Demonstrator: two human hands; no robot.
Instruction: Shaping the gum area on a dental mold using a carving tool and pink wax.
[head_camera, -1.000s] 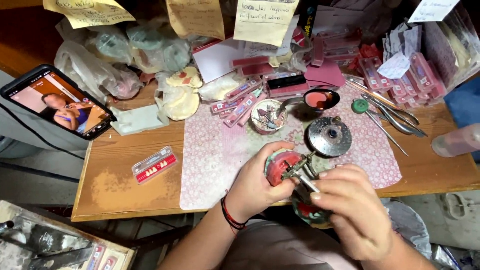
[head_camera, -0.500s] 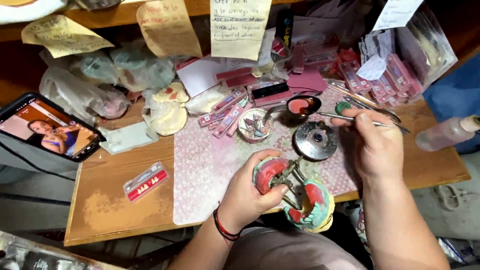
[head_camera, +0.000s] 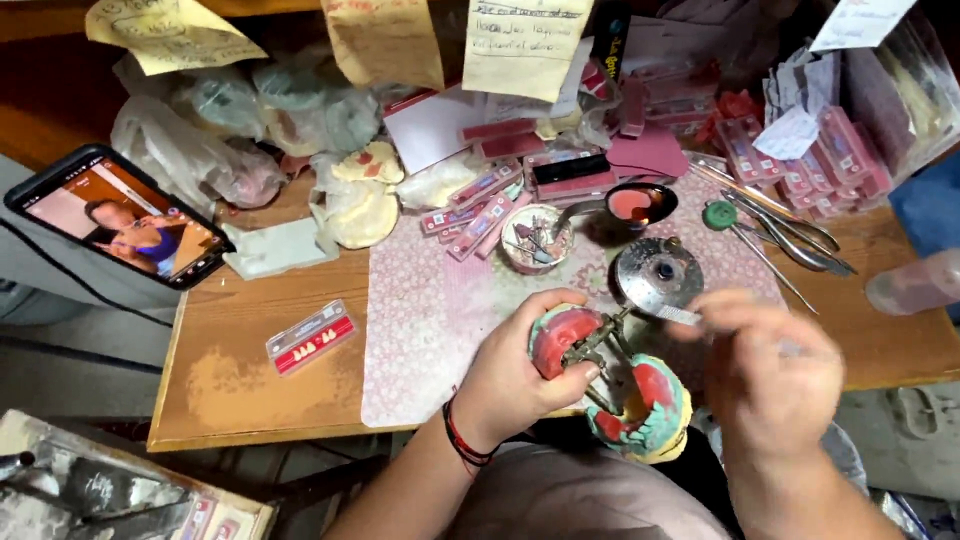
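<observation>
Wooden workbench (head_camera: 250, 390), cluttered; pink patterned mat (head_camera: 430, 320) laid across its middle. My left hand (head_camera: 515, 370) is clamped on the hinged metal articulator carrying red wax denture bases on green-and-yellow plaster casts (head_camera: 610, 375), at the bench's near edge. My right hand (head_camera: 775, 375), blurred, grips a thin metal instrument (head_camera: 680, 315) just above the casts. Round metal dish (head_camera: 657, 273) close behind. Black smartphone (head_camera: 118, 228) far left, small red tooth card (head_camera: 311, 336) beside the mat.
</observation>
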